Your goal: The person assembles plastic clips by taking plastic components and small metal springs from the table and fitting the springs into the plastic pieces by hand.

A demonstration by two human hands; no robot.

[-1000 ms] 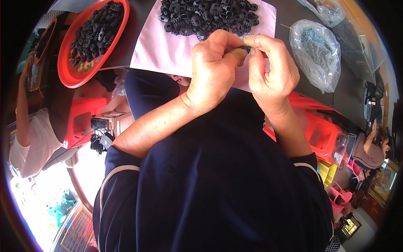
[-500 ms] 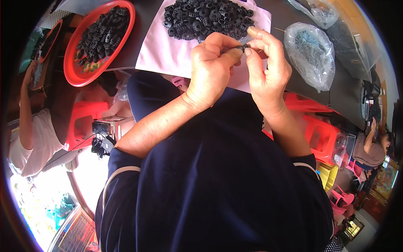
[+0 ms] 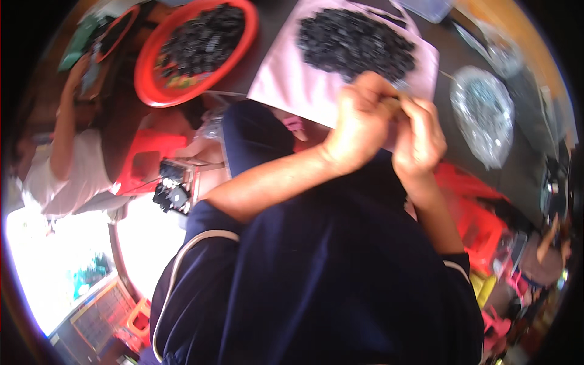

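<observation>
My left hand [image 3: 361,125] and my right hand [image 3: 423,139] meet in front of me, over the near right part of a pink cloth [image 3: 289,82]. Both are closed, fingertips pinched together. A small black plastic part showed between them half a second ago; now blur and the fingers hide it. Just beyond the hands, a heap of small black plastic parts [image 3: 356,45] lies on the cloth. Off to the left, a red basin [image 3: 145,76] holds many black toothed pieces. A clear plastic bag [image 3: 483,121] with small greyish-blue contents lies to the right.
The dark table [image 3: 267,21] runs under the cloth and basin. Another clear bag [image 3: 504,52] lies at the far right. Red plastic stools [image 3: 477,228] stand below the table on both sides. Another person in a white top [image 3: 70,167] sits at the left, with a further person [image 3: 543,252] far right.
The whole view has shifted, so the table, basin and bags appear farther right, and the picture is blurred. My hands stay pinched together, closer to each other, with the right fingers now folded in.
</observation>
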